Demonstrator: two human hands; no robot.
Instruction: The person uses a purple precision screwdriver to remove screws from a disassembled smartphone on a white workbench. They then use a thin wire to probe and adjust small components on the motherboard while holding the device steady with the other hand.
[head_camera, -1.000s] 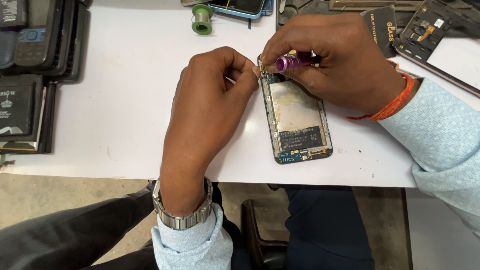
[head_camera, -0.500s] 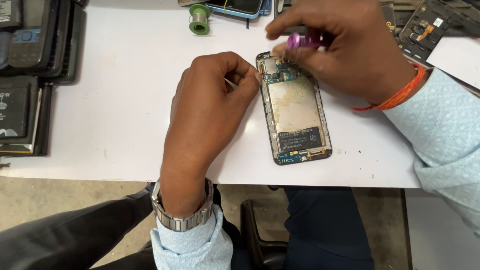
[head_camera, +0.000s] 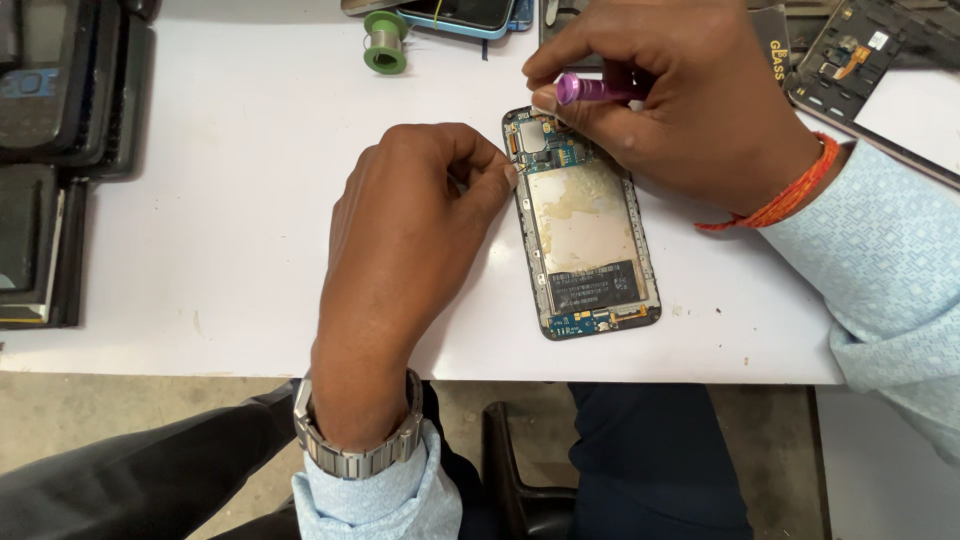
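Note:
An opened phone lies back-up on the white table, its circuit boards and bare metal mid-plate showing. My left hand rests curled on the table at the phone's left edge, fingertips pinched against the frame near its top. My right hand grips a screwdriver with a purple handle over the phone's top end; the tip is hidden behind my fingers. A steel watch sits on my left wrist, an orange thread on my right.
Stacks of dark phone parts line the left edge of the table. A green solder spool and a blue-cased phone lie at the back. Another opened phone frame lies at the back right. The table's front edge runs just below the phone.
My right hand with the purple screwdriver lifted off the phone's top left corner, moved back, then came down again over the top end. My left hand stayed put.

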